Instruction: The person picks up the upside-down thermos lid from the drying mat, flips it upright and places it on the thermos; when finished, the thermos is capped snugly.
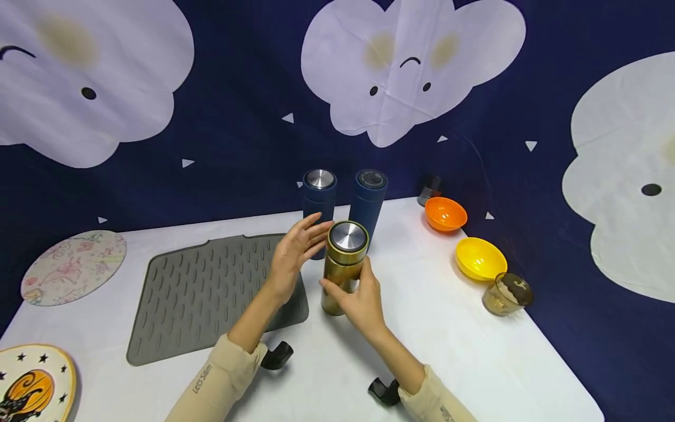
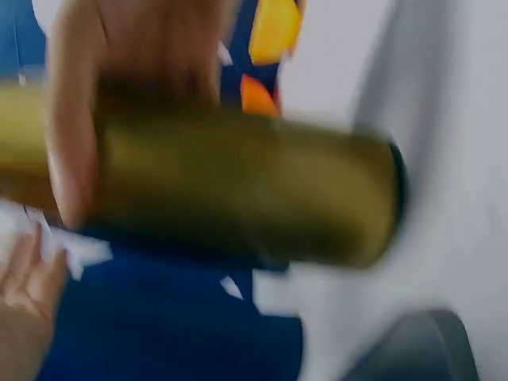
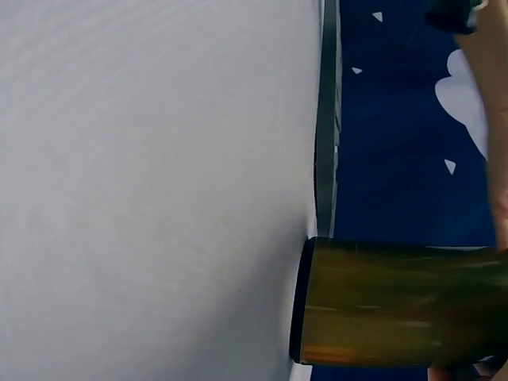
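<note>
My right hand [image 1: 364, 302] grips a gold thermos flask [image 1: 340, 271] around its body, thumb on the near left side. The flask is upright with a silver-topped lid; in the right wrist view its dark-rimmed base [image 3: 302, 305] is right at the white table. My left hand [image 1: 295, 252] is held out beside the flask, fingers extended, their tips close to its lid. Its fingers also show at the lower left of the left wrist view, where the flask is blurred. Behind stand two dark blue flasks, one with a silver lid [image 1: 319, 196] and one dark-lidded [image 1: 367, 202], both partly hidden.
A grey drying mat [image 1: 211, 293] lies left on the white table [image 1: 432, 328]. Farther left are a round patterned mat [image 1: 76, 266] and a pumpkin plate [image 1: 58, 375]. Along the right edge stand an orange bowl [image 1: 445, 214], a yellow bowl [image 1: 480, 259], an amber glass [image 1: 503, 298] and a dark cup [image 1: 429, 190].
</note>
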Demonstrator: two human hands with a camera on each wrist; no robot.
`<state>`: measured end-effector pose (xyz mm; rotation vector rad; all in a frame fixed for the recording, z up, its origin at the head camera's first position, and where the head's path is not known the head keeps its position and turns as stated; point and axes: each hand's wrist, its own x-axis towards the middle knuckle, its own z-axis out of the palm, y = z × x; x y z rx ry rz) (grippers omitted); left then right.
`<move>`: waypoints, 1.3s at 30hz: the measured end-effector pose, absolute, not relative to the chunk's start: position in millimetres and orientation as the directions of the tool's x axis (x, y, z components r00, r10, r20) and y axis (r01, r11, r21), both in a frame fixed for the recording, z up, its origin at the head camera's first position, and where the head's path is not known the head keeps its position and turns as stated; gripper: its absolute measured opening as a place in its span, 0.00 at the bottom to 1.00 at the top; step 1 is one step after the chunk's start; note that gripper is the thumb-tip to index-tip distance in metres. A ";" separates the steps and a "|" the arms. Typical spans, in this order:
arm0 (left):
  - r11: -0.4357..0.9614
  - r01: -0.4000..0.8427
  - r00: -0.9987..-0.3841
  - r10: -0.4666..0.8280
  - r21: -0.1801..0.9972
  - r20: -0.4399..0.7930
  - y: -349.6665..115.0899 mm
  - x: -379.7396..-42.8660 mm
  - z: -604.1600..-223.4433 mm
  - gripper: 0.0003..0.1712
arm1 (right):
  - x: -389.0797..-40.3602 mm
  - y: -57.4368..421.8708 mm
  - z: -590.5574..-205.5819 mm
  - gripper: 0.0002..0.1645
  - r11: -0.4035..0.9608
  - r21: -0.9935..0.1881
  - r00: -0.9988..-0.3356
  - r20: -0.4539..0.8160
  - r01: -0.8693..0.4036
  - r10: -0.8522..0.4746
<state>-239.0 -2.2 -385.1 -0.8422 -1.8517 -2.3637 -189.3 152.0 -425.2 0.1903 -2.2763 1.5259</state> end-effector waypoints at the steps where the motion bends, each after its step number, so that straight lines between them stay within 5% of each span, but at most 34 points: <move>1: -0.243 0.364 -0.848 0.313 0.899 0.428 1.4 -236.0 -383.4 0.47 | -189.2 152.5 -425.4 0.37 0.394 -0.859 -0.914 0.394 -0.327 0.101; 5: -0.174 0.375 -0.855 0.313 0.910 0.412 10.6 -234.1 -381.2 0.55 | -190.3 153.0 -425.1 0.36 0.377 -0.860 -0.911 0.404 -0.344 0.089; 10: -0.404 0.239 -0.912 0.219 0.883 0.347 3.0 -240.2 -392.5 0.28 | -189.5 151.2 -425.5 0.39 0.385 -0.860 -0.913 0.397 -0.336 0.091; 18: -0.249 0.392 -0.841 0.292 0.886 0.454 18.6 -232.6 -387.7 0.51 | -189.2 153.5 -423.6 0.36 0.394 -0.854 -0.913 0.400 -0.339 0.083; 24: -0.498 0.170 -0.913 0.245 0.850 0.326 11.4 -236.5 -394.6 0.31 | -188.8 153.0 -423.8 0.39 0.379 -0.872 -0.927 0.365 -0.308 0.085; 32: -0.194 0.376 -0.873 0.254 0.906 0.417 29.0 -225.3 -390.2 0.47 | -187.6 154.6 -425.2 0.34 0.432 -0.828 -0.900 0.430 -0.358 0.077; 39: -0.535 0.163 -0.920 0.221 0.829 0.323 16.5 -231.0 -398.6 0.27 | -188.8 154.3 -425.7 0.40 0.384 -0.871 -0.927 0.364 -0.306 0.087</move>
